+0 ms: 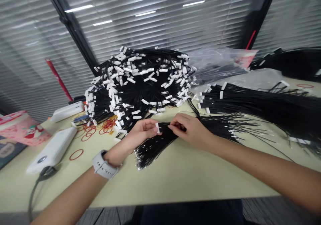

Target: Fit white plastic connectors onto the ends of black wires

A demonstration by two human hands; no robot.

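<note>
My left hand (142, 131) pinches a small white plug connector (157, 127) between thumb and fingertips. Close to its right, my right hand (187, 127) has thumb and forefinger pressed together on what looks like a thin black wire, its end too small to make out. Beneath both hands lies a bundle of black wires (152, 148) with shiny metal tips fanned toward the lower left. More loose black wires (225, 126) spread out behind my right hand and forearm. A large heap of black cables with white connectors (147, 89) rises just beyond my hands.
Red and yellow rubber bands (107, 126) lie left of the heap. White power strips (54, 151), one with a grey cord, and a pink cup (23, 128) stand at the left. Further cable bundles (263, 99) and clear plastic bags (215, 63) occupy the right. Window blinds rise behind.
</note>
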